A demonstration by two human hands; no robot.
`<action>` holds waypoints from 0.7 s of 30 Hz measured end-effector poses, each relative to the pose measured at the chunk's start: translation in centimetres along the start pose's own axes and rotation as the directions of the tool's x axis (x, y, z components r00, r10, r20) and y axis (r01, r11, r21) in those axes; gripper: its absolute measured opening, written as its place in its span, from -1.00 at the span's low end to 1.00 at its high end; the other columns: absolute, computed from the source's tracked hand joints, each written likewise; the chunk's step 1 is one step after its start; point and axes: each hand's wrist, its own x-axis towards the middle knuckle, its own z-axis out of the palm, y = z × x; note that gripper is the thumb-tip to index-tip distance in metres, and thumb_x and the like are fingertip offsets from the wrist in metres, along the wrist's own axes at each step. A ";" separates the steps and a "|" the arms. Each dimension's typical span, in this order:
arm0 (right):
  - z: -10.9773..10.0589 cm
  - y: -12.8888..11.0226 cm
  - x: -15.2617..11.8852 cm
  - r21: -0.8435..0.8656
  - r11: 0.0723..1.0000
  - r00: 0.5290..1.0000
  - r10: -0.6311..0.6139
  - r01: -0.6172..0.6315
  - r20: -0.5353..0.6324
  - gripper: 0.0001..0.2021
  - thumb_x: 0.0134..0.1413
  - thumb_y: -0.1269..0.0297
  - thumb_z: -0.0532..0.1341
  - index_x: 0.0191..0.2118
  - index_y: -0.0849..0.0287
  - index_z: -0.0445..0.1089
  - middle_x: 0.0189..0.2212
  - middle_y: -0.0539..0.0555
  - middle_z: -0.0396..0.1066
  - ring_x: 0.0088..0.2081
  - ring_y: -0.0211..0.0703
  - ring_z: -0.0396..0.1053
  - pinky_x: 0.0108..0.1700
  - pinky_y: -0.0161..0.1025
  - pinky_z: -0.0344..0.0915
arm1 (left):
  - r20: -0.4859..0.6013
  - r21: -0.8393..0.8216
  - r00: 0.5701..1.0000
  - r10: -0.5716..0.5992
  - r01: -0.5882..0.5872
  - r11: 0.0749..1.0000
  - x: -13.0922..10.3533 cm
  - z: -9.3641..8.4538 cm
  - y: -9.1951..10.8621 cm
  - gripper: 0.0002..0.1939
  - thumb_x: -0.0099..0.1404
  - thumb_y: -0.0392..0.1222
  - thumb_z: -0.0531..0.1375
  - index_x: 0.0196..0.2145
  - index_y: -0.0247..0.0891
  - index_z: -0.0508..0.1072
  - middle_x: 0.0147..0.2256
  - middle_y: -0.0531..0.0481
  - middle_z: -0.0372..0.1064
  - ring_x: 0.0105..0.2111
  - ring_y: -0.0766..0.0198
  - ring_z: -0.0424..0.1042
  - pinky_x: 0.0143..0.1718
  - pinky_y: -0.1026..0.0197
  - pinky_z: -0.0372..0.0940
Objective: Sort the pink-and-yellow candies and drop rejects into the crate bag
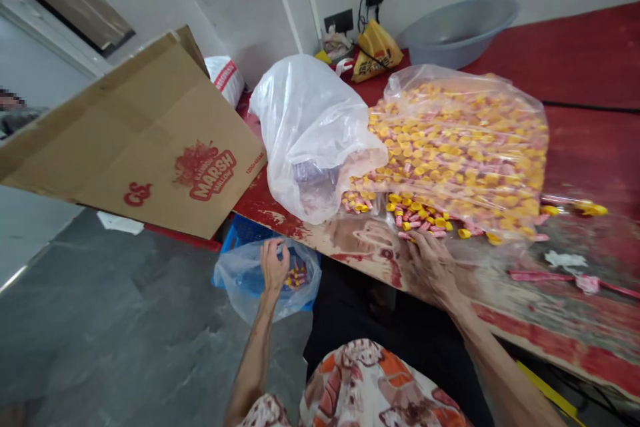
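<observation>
Left hand [274,265] is held with fingers loosely apart over the small clear bag [250,280] below the tabletop [575,147] edge. Right hand [427,263] is spread flat against loose pink-and-yellow pieces [417,213] spilled just beyond it, near the large bag [465,147].

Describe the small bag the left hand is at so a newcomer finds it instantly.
Start at the red table and drop below its near left edge to the blue crate on the floor. The small bag sits there, under the left hand. Unlike the big bag on the table, it is nearly empty, holding only a few pieces.
</observation>
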 end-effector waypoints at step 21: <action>1.1 -2.9 0.5 0.097 0.987 0.990 0.135 -0.131 -0.042 -0.68 0.65 0.07 0.14 0.11 0.03 0.62 -0.01 0.26 0.69 0.00 0.18 0.64 0.07 0.05 0.58 | 0.317 -0.149 0.947 0.061 -0.013 0.989 20.9 11.4 5.4 -0.77 0.37 -0.42 0.29 -0.09 -0.14 0.50 0.08 -0.23 0.60 0.18 -0.10 0.58 0.34 -0.10 0.47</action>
